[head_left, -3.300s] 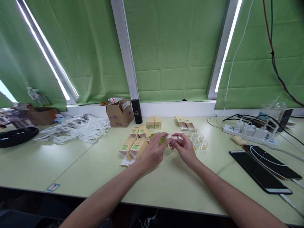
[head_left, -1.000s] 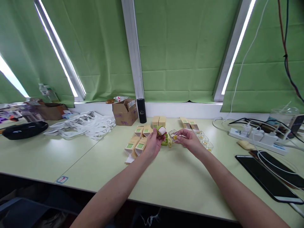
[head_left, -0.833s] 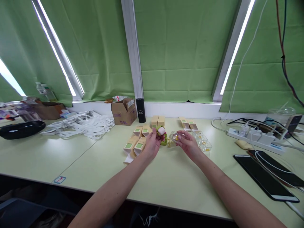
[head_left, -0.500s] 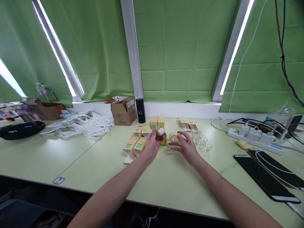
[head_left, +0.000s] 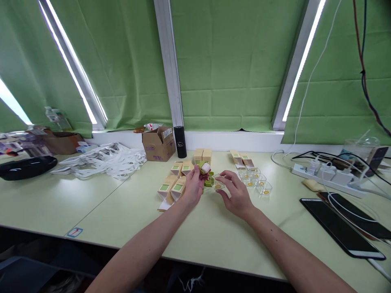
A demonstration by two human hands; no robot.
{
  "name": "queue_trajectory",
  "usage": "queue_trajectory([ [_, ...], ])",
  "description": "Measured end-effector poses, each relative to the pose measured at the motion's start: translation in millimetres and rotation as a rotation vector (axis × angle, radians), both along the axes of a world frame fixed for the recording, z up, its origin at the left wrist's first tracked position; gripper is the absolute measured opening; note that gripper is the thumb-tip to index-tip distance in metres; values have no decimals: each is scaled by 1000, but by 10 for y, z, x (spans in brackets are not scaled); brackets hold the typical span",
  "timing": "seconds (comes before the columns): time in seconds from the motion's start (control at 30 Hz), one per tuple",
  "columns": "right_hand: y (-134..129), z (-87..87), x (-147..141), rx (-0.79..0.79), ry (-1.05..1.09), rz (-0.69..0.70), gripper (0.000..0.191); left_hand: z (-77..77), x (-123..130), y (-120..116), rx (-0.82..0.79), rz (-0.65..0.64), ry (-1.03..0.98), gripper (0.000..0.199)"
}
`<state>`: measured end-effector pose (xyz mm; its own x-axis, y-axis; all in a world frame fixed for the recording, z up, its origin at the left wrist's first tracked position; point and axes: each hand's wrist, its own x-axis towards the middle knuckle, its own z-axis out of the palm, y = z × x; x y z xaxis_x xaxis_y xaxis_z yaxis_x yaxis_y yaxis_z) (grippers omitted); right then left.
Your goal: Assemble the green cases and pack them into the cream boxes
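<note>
My left hand (head_left: 194, 185) pinches a small green item with a rounded white-pink top (head_left: 205, 167), its exact kind too small to make out. A dark red bit shows just below that top. To the right, my right hand (head_left: 236, 193) has thumb and fingers curved around a small clear plastic box (head_left: 218, 184) with a yellow mark. Between the hands, green pieces (head_left: 209, 181) sit on the table, partly hidden. Several similar clear boxes (head_left: 255, 179) are grouped beyond my right hand. Tan paper boxes with green labels (head_left: 171, 187) stand left of my left hand.
Flat tan cartons (head_left: 242, 158) lie at the back. A black cylinder (head_left: 180, 142) and a cardboard box (head_left: 159, 144) stand by the wall, with white straps (head_left: 104, 160) farther left. At right are a power strip (head_left: 328, 181), cables and a phone (head_left: 340, 228).
My right hand has moved slightly left and turned, bringing the clear box lower and closer to my left hand. My left hand keeps its hold, shifted a little.
</note>
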<state>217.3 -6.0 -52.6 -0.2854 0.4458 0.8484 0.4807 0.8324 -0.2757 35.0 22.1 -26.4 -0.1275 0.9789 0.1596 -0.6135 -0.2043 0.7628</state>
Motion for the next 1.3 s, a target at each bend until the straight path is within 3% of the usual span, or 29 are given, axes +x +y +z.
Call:
queue_trajectory([
  [0.13,-6,5,10,51,-2,-65,34,8,0,-12,20,10,35,43],
  [0.27,-29,24,-23,-41,106,-19,35,-17,-9,-3,109,43,111,48],
  [0.57,52,0,-113,-807,687,368,54,-93,-15,39,195,139,328,54],
  [0.73,83,19,-139,-1031,870,530,56,-111,-16,11,190,150,454,58],
  [1.1,64,33,-127,-1012,934,554,50,42,53,-145,203,99,608,64],
  [1.3,49,53,-129,-987,918,541,51,32,64,-167,232,49,652,62],
])
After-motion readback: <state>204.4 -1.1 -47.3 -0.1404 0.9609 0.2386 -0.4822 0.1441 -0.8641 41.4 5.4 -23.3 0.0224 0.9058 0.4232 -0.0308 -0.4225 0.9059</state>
